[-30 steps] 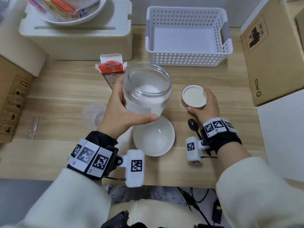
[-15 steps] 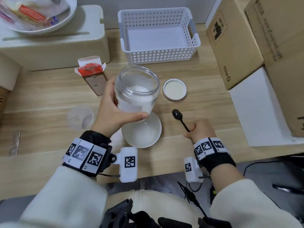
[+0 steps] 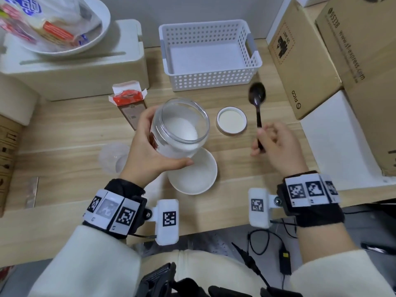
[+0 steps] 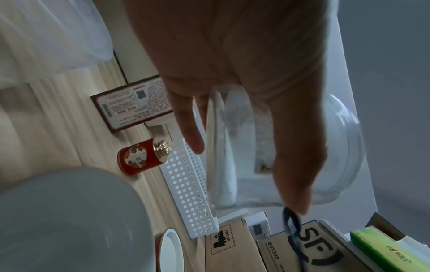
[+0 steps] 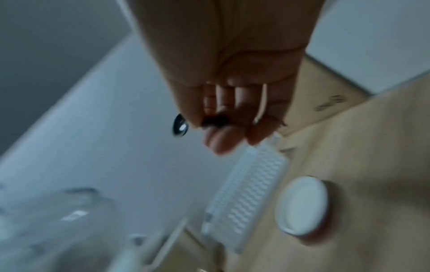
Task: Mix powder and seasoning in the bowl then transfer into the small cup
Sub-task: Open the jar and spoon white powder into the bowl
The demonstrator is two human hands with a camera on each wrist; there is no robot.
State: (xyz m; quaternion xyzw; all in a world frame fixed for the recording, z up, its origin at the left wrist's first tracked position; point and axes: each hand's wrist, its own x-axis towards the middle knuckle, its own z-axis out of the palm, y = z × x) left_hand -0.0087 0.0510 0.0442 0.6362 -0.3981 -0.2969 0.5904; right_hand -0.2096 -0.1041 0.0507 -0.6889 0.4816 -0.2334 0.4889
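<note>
My left hand (image 3: 147, 151) grips an open glass jar (image 3: 181, 127) of white powder, held tilted above the white bowl (image 3: 192, 174); the jar (image 4: 291, 147) fills the left wrist view behind the fingers. My right hand (image 3: 276, 144) holds a black spoon (image 3: 257, 97) by its handle, bowl end raised toward the basket; the spoon (image 5: 180, 125) shows blurred in the right wrist view. The jar's lid (image 3: 231, 120) lies upside down on the table. A clear small cup (image 3: 112, 157) stands left of the bowl. An opened seasoning box (image 3: 130, 103) with a red packet stands behind the jar.
An empty white perforated basket (image 3: 210, 54) sits at the back. Cardboard boxes (image 3: 310, 61) line the right side above a white board (image 3: 334, 133). A beige box (image 3: 75, 67) at back left carries a bowl of packets (image 3: 53, 24). A red tin (image 4: 139, 158) stands near the basket.
My right hand let go of the lid, took the spoon off the table and lifted it upright to the right of the lid. The left hand kept the jar over the bowl.
</note>
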